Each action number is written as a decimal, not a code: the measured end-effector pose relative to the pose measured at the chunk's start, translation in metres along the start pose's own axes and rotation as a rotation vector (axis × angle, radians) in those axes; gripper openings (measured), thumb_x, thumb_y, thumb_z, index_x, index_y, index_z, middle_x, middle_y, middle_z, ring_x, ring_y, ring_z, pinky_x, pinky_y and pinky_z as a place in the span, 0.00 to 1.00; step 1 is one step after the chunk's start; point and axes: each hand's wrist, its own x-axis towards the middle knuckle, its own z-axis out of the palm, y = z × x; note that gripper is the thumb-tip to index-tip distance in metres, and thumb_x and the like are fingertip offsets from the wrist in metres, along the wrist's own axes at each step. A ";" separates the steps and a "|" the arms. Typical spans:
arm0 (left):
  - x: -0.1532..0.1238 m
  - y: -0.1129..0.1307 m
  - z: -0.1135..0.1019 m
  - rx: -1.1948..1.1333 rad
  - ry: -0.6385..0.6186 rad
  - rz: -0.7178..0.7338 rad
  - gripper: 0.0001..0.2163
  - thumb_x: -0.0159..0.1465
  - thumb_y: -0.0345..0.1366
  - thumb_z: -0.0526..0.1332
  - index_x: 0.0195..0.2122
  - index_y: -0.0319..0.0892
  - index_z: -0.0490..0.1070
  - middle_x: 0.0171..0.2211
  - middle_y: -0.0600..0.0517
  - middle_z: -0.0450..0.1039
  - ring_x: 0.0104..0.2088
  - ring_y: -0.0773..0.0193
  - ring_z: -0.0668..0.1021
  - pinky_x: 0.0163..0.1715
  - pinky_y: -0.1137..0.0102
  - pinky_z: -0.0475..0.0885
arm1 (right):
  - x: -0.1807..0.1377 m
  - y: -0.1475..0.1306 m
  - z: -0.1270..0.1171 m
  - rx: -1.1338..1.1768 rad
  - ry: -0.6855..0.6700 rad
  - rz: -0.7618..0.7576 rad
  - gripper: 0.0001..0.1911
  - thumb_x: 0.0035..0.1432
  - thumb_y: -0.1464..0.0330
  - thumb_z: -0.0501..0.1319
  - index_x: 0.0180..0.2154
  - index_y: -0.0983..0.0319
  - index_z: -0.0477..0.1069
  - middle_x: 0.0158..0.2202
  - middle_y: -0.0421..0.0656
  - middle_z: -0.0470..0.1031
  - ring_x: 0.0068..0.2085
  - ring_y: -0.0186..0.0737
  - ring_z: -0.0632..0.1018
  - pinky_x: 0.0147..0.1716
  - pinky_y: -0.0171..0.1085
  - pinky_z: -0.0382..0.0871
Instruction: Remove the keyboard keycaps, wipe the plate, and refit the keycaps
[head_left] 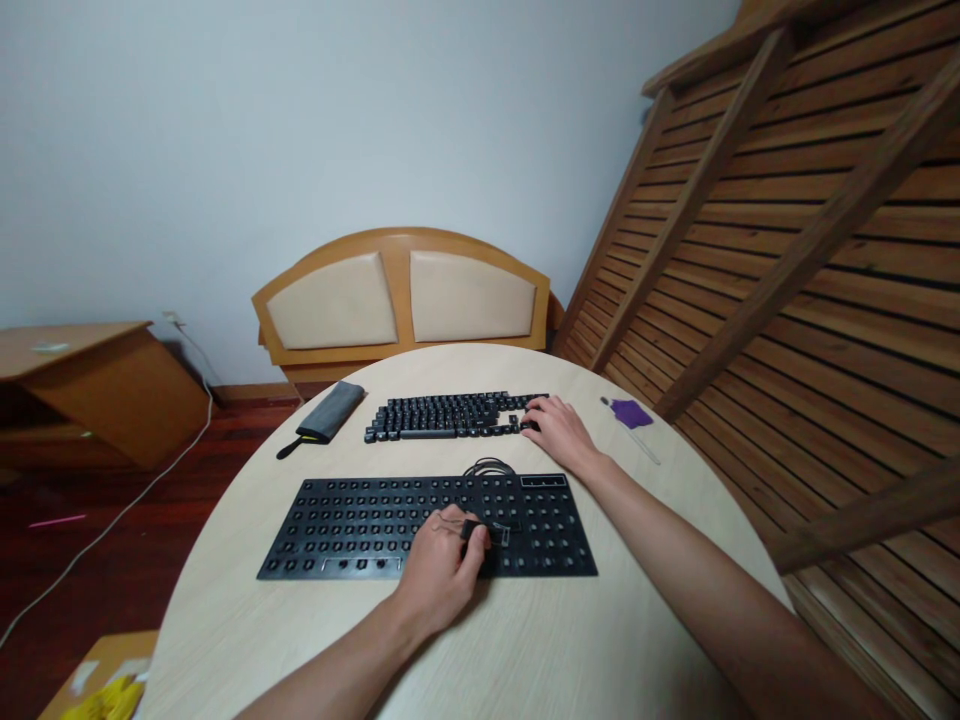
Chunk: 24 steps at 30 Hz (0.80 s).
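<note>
A black keyboard base (pixel 345 525) with its key switches bare lies across the near part of the round table. Over its middle right, my left hand (pixel 442 560) is closed on a small black tool with thin wires that looks like a keycap puller (pixel 468 530). Farther back, black keycaps (pixel 435 415) are laid out in rows in a keyboard's order, with gaps toward the right. My right hand (pixel 559 430) is at the right end of these rows. Its thumb and fingertips close around a dark keycap (pixel 530 425), partly hidden by the fingers.
A grey pouch (pixel 330 412) rests at the table's left, and a purple item (pixel 631 413) with a thin stick at its right. A coiled black cable (pixel 489 466) sits behind the keyboard. Wooden slats (pixel 787 230) lean on the right; a padded headboard (pixel 405 300) stands behind.
</note>
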 end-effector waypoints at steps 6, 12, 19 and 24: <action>0.000 0.000 -0.001 0.000 -0.012 -0.010 0.19 0.72 0.39 0.46 0.27 0.43 0.69 0.31 0.46 0.75 0.35 0.55 0.76 0.39 0.63 0.66 | 0.002 0.003 0.004 0.043 -0.002 0.006 0.08 0.60 0.67 0.66 0.42 0.59 0.80 0.49 0.46 0.76 0.50 0.48 0.71 0.49 0.44 0.66; 0.001 0.001 -0.001 -0.004 -0.011 -0.003 0.19 0.72 0.39 0.46 0.27 0.43 0.69 0.31 0.47 0.74 0.35 0.56 0.76 0.39 0.63 0.66 | 0.002 0.005 0.001 0.091 0.021 0.000 0.10 0.57 0.68 0.68 0.43 0.60 0.80 0.50 0.47 0.77 0.51 0.50 0.72 0.51 0.46 0.67; 0.001 0.001 0.000 -0.081 0.009 -0.019 0.22 0.73 0.41 0.45 0.26 0.43 0.69 0.30 0.47 0.75 0.35 0.56 0.76 0.39 0.64 0.66 | -0.027 -0.037 -0.030 0.289 0.090 -0.049 0.09 0.63 0.63 0.65 0.42 0.59 0.78 0.46 0.46 0.79 0.47 0.47 0.75 0.48 0.46 0.67; 0.004 -0.003 0.002 -0.182 0.061 -0.042 0.25 0.74 0.44 0.44 0.23 0.43 0.69 0.29 0.48 0.77 0.36 0.56 0.77 0.42 0.63 0.65 | -0.066 -0.088 -0.061 0.523 -0.078 -0.317 0.10 0.64 0.62 0.64 0.44 0.58 0.77 0.40 0.40 0.82 0.44 0.41 0.78 0.46 0.41 0.67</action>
